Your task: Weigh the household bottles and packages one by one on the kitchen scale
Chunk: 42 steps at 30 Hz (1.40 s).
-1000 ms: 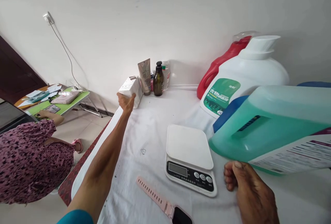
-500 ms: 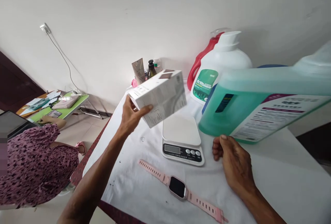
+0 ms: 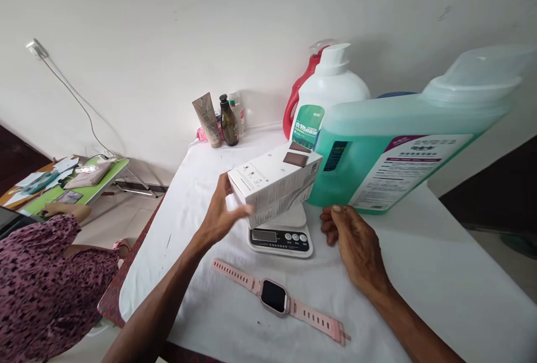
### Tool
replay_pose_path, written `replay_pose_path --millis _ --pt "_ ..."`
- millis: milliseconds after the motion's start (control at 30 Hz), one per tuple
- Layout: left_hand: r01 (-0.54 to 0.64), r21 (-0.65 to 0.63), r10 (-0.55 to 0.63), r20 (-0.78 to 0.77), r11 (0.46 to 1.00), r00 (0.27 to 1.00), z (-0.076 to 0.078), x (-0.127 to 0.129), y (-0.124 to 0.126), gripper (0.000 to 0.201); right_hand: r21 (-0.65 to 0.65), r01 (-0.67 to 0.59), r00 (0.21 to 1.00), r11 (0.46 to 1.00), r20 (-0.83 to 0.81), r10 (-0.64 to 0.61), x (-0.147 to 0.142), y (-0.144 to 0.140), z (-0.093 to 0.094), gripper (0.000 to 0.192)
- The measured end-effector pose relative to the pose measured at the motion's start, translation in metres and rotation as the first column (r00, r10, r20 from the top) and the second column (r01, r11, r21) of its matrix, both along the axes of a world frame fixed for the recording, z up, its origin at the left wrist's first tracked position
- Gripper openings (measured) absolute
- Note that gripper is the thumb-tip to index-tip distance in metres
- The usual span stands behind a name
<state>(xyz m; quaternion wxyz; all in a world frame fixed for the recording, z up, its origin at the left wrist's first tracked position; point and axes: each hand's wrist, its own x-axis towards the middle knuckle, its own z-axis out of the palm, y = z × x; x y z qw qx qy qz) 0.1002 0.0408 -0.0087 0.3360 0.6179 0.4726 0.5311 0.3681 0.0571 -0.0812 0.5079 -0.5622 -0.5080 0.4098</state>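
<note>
My left hand [image 3: 224,215] grips one end of a white printed cardboard box [image 3: 274,181], thumb at its near side and the other fingers partly hidden behind it. The box sits at an angle over the pan of a white digital kitchen scale [image 3: 280,243]; whether it touches the pan I cannot tell. The scale's display looks blank. My right hand [image 3: 354,245] lies on the white tablecloth with fingers curled and nothing visible in them, just right of the scale and close to the base of a large jug of green liquid [image 3: 356,150]. A pink-strapped smartwatch [image 3: 274,297] lies flat in front of the scale.
Behind the box stand a white detergent bottle [image 3: 335,86] and a red bottle [image 3: 296,97]. A tube [image 3: 207,119] and a dark pump bottle [image 3: 229,121] are at the back left. At left, a person in a patterned garment [image 3: 46,284] sits by a green table [image 3: 96,184].
The white box has come down and to the right, closer to the scale, in my left hand. My right hand stays beside the jug. The whole view has shifted somewhat.
</note>
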Motion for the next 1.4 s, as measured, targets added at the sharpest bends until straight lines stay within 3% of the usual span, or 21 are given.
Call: replay_pose_path --millis 133,233,367,767,1100,1267,1400 --pt "-0.155 -0.085 0.169 0.207 0.984 0.964 -0.03 -0.021 0.025 0.081 0.006 0.004 0.998 1.0 0.056 -0.004 0.001 0.001 -0.001 0.065" --pt "-0.285 -0.153 0.312 0.194 0.946 0.93 -0.058 -0.033 0.044 0.078 0.003 0.002 0.998 1.0 0.058 -0.002 0.002 0.002 -0.001 0.069" --pt "-0.302 -0.167 0.331 0.186 0.939 0.925 -0.075 -0.04 0.05 0.067 -0.021 0.007 0.997 1.0 0.071 -0.005 0.003 0.003 -0.002 0.069" --pt "-0.288 -0.138 0.3 0.07 0.948 0.951 -0.063 -0.035 0.044 0.057 -0.026 0.007 1.0 1.0 0.003 -0.007 0.003 0.005 -0.009 0.064" --pt "-0.259 -0.14 0.273 0.097 0.956 0.957 -0.063 -0.033 0.039 0.069 0.003 0.005 1.0 1.0 0.003 -0.005 0.004 0.007 -0.007 0.068" --pt "-0.179 0.033 0.178 0.036 0.983 0.983 -0.043 -0.024 0.02 0.077 0.006 0.009 1.0 1.0 -0.011 -0.009 0.002 0.01 -0.005 0.07" --pt "-0.152 0.088 0.166 -0.173 0.984 0.971 -0.016 -0.009 0.006 0.085 0.004 0.002 1.0 1.0 -0.027 -0.002 0.0 0.009 0.003 0.071"
